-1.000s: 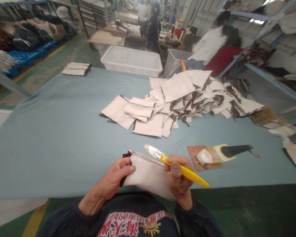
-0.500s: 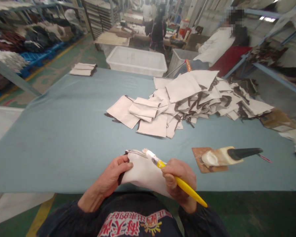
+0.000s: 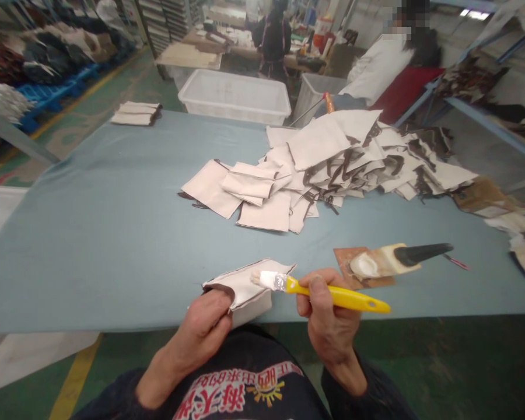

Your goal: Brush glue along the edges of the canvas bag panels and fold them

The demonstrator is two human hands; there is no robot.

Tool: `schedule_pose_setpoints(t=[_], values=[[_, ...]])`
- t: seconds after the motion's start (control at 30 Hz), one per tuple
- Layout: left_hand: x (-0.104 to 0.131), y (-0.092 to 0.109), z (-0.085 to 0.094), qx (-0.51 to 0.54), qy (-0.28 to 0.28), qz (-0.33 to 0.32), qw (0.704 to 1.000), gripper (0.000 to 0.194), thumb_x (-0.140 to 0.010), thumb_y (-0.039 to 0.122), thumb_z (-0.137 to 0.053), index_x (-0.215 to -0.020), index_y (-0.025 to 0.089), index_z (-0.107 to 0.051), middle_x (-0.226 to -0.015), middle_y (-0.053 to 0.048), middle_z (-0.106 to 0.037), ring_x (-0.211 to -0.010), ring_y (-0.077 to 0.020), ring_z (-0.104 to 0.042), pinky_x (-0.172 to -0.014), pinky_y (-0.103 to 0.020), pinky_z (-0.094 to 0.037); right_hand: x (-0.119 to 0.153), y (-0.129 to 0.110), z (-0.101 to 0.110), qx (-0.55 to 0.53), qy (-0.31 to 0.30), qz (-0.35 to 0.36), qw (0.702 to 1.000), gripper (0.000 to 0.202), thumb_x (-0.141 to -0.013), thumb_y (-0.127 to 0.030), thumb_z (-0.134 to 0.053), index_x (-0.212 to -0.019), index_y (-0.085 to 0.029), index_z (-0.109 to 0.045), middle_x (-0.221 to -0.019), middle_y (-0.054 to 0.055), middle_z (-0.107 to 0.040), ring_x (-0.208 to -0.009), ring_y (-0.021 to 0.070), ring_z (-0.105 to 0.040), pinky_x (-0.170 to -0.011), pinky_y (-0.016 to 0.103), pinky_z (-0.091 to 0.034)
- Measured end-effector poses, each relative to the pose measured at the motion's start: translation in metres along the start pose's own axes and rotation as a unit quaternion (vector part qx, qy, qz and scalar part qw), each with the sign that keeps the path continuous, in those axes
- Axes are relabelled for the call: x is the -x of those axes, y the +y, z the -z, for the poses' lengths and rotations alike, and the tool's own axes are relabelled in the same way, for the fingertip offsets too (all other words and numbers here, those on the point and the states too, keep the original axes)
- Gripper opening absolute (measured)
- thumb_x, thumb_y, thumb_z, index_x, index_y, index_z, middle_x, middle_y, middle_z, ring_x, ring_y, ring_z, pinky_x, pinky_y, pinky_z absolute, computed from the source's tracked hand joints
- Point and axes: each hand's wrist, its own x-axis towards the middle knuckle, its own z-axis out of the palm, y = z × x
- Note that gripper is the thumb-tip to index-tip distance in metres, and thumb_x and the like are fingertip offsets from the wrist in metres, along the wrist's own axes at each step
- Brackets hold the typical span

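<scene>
My left hand (image 3: 205, 321) grips the left end of a cream fabric piece (image 3: 245, 286) with dark edging, at the near edge of the table. Its fingertips are partly hidden in the fold. My right hand (image 3: 332, 315) is closed round a yellow-handled brush (image 3: 350, 298), which lies nearly level. White stuff coats the bristles, which are over the fabric's upper face; whether they touch it I cannot tell. To the right, a cream container with a black handle (image 3: 389, 261) rests on a brown board (image 3: 347, 256).
A large heap of cream pieces with dark edging (image 3: 319, 140) covers the back right of the blue-green table (image 3: 114, 233). A small stack (image 3: 135, 113) lies at the far left corner. Beyond stand a white bin (image 3: 236, 96) and a person in white (image 3: 378, 67).
The fabric has been turned and folded, and its dark-edged opening now faces my left hand. My right hand has turned the brush from a slant to nearly level. The view has shifted slightly.
</scene>
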Motion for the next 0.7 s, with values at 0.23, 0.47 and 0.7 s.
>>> schedule_pose_setpoints(t=[0.23, 0.47, 0.7], values=[[0.009, 0.004, -0.019, -0.103, -0.003, -0.097, 0.990, 0.023, -0.088, -0.001, -0.047, -0.083, 0.021, -0.053, -0.074, -0.005, -0.064, -0.068, -0.0178, -0.054, -0.061, -0.030, -0.038, 0.016, 0.010, 0.011, -0.038, -0.062, -0.140, 0.987, 0.040, -0.098, -0.052, -0.059, -0.074, -0.020, -0.058, -0.039, -0.009, -0.044, -0.031, 0.0080, -0.037, -0.032, 0.018, -0.025], [0.013, 0.007, -0.034, -0.121, 0.016, -0.096, 0.988, 0.024, -0.088, -0.003, -0.047, -0.086, 0.021, -0.050, -0.075, -0.004, -0.061, -0.069, -0.0180, -0.052, -0.061, -0.030, -0.038, 0.024, 0.012, 0.019, -0.091, -0.070, -0.212, 0.971, 0.044, -0.097, -0.056, -0.059, -0.070, -0.021, -0.055, -0.038, -0.011, -0.036, -0.032, 0.0069, -0.033, -0.037, 0.019, -0.034], [0.011, 0.008, -0.041, -0.123, 0.039, -0.076, 0.989, 0.024, -0.090, -0.003, -0.047, -0.086, 0.021, -0.050, -0.076, -0.004, -0.060, -0.070, -0.0178, -0.052, -0.063, -0.029, -0.041, 0.017, 0.019, 0.017, -0.102, -0.059, -0.219, 0.969, 0.046, -0.095, -0.059, -0.061, -0.070, -0.021, -0.056, -0.038, -0.010, -0.038, -0.034, 0.0075, -0.037, -0.039, 0.019, -0.036]])
